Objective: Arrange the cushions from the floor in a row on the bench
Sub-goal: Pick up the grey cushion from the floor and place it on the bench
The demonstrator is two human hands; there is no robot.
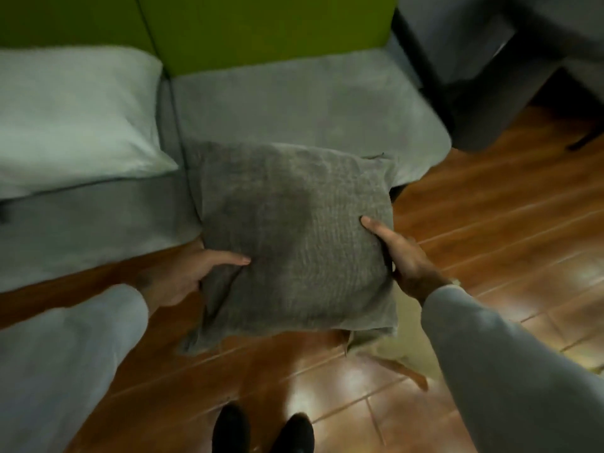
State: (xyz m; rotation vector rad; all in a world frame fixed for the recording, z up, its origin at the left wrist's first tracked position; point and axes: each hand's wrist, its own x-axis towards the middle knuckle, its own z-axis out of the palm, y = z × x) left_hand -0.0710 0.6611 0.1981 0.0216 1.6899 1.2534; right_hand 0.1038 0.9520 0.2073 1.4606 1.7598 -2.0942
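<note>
A square grey knitted cushion [294, 237] is held in the air, its far edge over the front of the grey bench seat [304, 103]. My left hand [183, 276] grips its left side with the thumb on top. My right hand [402, 256] grips its right side the same way. A pale white cushion [75, 116] lies on the bench's left seat section. Below the held cushion, a beige cushion [392, 344] lies on the floor, mostly hidden.
The bench has a green backrest [261, 31]. A dark grey piece of furniture [483, 76] stands at the bench's right end. The floor [506, 207] is glossy wood. My black shoes [261, 429] show at the bottom edge.
</note>
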